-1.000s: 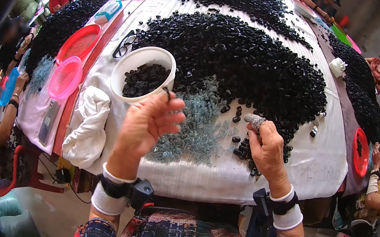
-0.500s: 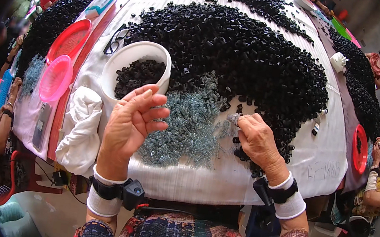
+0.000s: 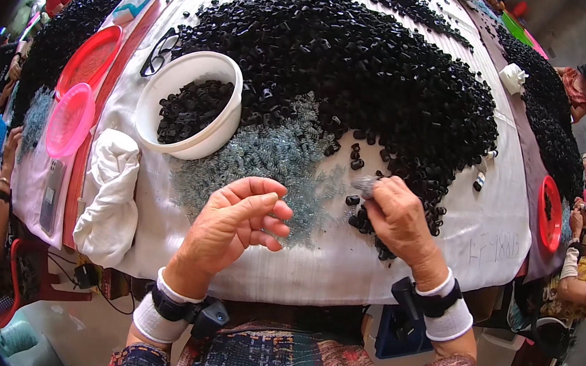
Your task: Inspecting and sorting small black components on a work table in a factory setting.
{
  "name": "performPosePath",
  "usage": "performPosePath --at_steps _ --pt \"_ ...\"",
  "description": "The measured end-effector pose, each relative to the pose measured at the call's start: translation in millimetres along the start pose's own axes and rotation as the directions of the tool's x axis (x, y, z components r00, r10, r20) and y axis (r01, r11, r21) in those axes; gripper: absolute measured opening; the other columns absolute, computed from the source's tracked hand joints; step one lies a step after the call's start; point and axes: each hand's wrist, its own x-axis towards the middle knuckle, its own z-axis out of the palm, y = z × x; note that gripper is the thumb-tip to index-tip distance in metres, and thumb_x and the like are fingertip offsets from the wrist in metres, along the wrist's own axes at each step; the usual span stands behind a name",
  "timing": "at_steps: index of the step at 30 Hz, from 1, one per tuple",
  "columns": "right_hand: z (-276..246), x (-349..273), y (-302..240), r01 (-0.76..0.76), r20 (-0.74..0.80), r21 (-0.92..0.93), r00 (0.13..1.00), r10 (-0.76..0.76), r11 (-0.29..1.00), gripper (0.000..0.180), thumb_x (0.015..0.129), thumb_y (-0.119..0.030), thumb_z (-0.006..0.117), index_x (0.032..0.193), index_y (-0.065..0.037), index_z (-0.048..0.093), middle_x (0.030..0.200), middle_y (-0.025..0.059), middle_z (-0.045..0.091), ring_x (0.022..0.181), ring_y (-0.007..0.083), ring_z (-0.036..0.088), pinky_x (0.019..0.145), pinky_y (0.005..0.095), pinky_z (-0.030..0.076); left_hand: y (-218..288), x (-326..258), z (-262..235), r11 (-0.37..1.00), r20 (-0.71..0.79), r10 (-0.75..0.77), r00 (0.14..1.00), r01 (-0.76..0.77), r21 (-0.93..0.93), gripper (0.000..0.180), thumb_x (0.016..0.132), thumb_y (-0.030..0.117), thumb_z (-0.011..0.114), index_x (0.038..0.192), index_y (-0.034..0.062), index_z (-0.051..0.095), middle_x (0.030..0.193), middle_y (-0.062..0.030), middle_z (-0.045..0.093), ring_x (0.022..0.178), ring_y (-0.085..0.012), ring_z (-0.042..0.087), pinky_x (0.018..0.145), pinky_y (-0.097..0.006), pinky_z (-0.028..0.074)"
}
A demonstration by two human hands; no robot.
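Note:
My left hand [image 3: 239, 224] hovers over the near edge of a heap of small clear-grey metal springs [image 3: 256, 156]. Its fingers are loosely curled and apart, with nothing visible in them. My right hand [image 3: 403, 216] is closed, pinching a small greyish thing [image 3: 364, 184] at the fingertips, too blurred to name. Beneath and beside that hand lie small black plastic pieces [image 3: 382, 248], straying from a broad black pile [image 3: 367, 67]. Left of the springs stands a white bowl [image 3: 225, 126], partly filled with the same black pieces.
A white cloth [image 3: 108, 210] lies bunched at the left, with a phone [image 3: 52, 196], a pink basin [image 3: 70, 120] and a red tray [image 3: 71, 72] farther left. Glasses [image 3: 160, 52] rest behind the bowl. Other people work along both sides.
My left hand has moved right and nearer to me, away from the bowl. The right hand stays almost in place, still pinching. The whole view has shifted slightly.

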Motion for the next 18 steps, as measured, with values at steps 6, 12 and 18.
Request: performPosePath --at_steps 6,12,18 --pt "17 9 -11 -0.047 0.046 -0.118 0.998 0.053 0.992 0.024 0.072 0.004 0.059 0.095 -0.001 0.056 0.086 0.0123 0.057 0.086 0.0311 0.055 0.073 0.0380 0.049 -19 5 11 0.993 -0.028 -0.105 0.994 0.106 0.043 0.021 0.091 0.012 0.060 0.109 0.0018 0.057 0.090 -0.0109 0.066 0.074 -0.0174 0.067 0.059 -0.030 0.058" --pt "-1 12 -42 0.071 -0.082 0.049 0.994 -0.067 0.996 0.023 0.072 0.003 0.060 0.095 0.002 0.055 0.089 0.0148 0.057 0.083 0.0326 0.057 0.072 0.0379 0.050 -30 15 21 0.994 -0.036 -0.101 0.994 0.102 0.037 0.019 0.091 0.013 0.061 0.106 0.0019 0.057 0.095 -0.0110 0.065 0.079 -0.0166 0.066 0.063 -0.029 0.058" --pt "-18 14 -67 0.092 -0.179 0.330 0.983 -0.033 0.939 0.028 0.073 0.006 0.063 0.100 0.003 0.057 0.085 0.0163 0.058 0.078 0.0327 0.060 0.067 0.0386 0.051 -27 14 35 0.994 0.009 0.054 0.998 -0.055 0.094 0.020 0.089 0.009 0.064 0.105 -0.0027 0.061 0.094 -0.0113 0.067 0.081 -0.0179 0.067 0.066 -0.027 0.058"
